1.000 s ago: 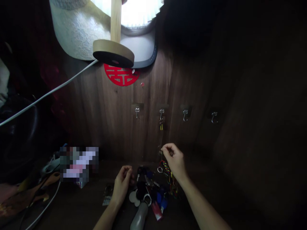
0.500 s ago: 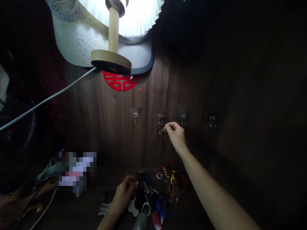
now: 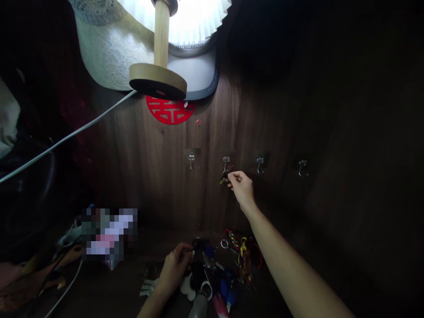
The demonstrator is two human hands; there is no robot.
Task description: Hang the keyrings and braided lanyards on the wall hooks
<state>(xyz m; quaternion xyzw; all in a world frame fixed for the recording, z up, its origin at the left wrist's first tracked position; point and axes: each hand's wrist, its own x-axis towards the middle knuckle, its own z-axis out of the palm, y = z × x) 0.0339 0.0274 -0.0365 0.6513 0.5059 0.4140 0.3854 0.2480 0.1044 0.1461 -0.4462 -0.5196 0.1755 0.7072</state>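
My right hand point(image 3: 242, 187) is raised to the wooden wall, thumb and fingers pinched on a small bunch of keys point(image 3: 224, 178) with a bit of yellow. The bunch is at the lower end of the second metal hook point(image 3: 226, 161) from the left; whether its ring is around the hook I cannot tell. Below, my left hand point(image 3: 175, 265) is closed at the left side of a pile of keys and fobs point(image 3: 198, 276); what its fingertips grip is too dark to make out. Silver keys point(image 3: 148, 287) lie to the left of that hand.
Colourful braided cords point(image 3: 245, 256) lie right of the pile. Other hooks point(image 3: 191, 160) line the wall. A lit lamp point(image 3: 159, 79) and caps point(image 3: 195, 77) are above, over a red paper cutout point(image 3: 170, 112). A white cable point(image 3: 82, 128) runs left. A blurred-out box point(image 3: 114, 260) stands lower left.
The whole view has shifted slightly. My right hand has come a little closer to the second hook, bringing the key bunch to the left. My left hand stays by the pile.
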